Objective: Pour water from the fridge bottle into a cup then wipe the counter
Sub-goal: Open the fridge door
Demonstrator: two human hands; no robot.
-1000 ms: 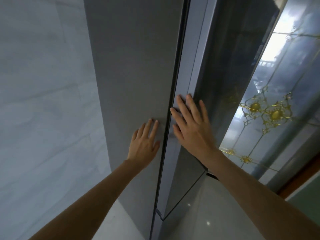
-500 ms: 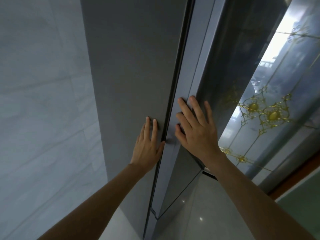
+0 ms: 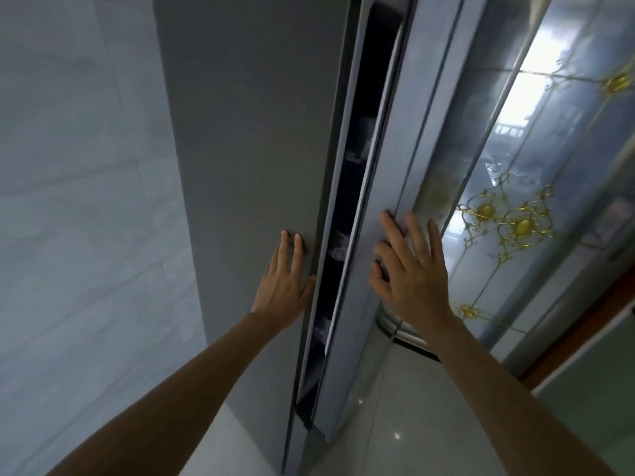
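Two hands meet a grey fridge: the left hand (image 3: 283, 286) lies flat, fingers straight, on the left door (image 3: 247, 166); the right hand (image 3: 410, 273) curls fingers round the right door (image 3: 385, 187) edge, ajar. Dim shapes fill the gap (image 3: 347, 242) between; no bottle can be made out.
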